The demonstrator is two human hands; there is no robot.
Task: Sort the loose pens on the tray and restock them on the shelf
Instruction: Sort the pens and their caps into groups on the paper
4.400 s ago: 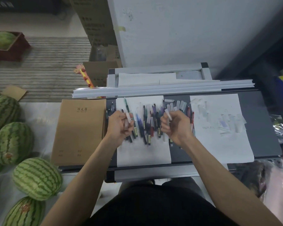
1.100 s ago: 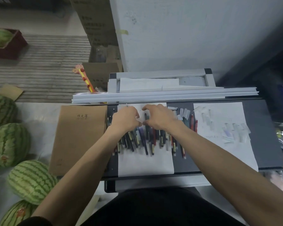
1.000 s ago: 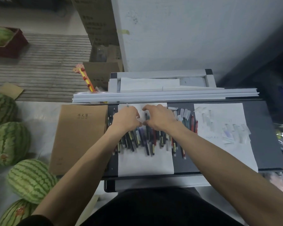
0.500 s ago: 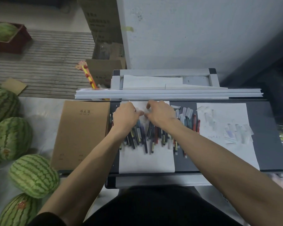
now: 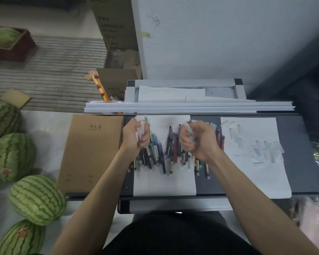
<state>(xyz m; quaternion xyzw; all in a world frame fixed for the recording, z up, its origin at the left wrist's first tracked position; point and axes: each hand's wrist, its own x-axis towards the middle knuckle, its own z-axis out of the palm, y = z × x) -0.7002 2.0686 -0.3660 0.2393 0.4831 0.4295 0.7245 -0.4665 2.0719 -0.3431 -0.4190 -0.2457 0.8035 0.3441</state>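
Several loose pens [image 5: 166,151] in dark, red, green and purple lie in a row across a white sheet on the dark tray [image 5: 300,162]. My left hand [image 5: 134,138] is raised over the row's left end and grips a few clear-barrelled pens [image 5: 141,131] that stick up from the fist. Over the right part of the row, my right hand [image 5: 199,140] grips another bunch of clear pens [image 5: 189,130]. More red pens [image 5: 220,140] lie just right of that hand.
A second white sheet [image 5: 256,181] with several clear pen caps lies on the tray's right half. A brown notebook [image 5: 90,153] sits at the tray's left edge. Long white rails [image 5: 188,107] cross behind the pens. Several watermelons [image 5: 35,199] lie on the floor to the left.
Both hands were pressed together low on the far ends of the pens. They have drawn apart and lifted, each now holding a bunch of clear pens.
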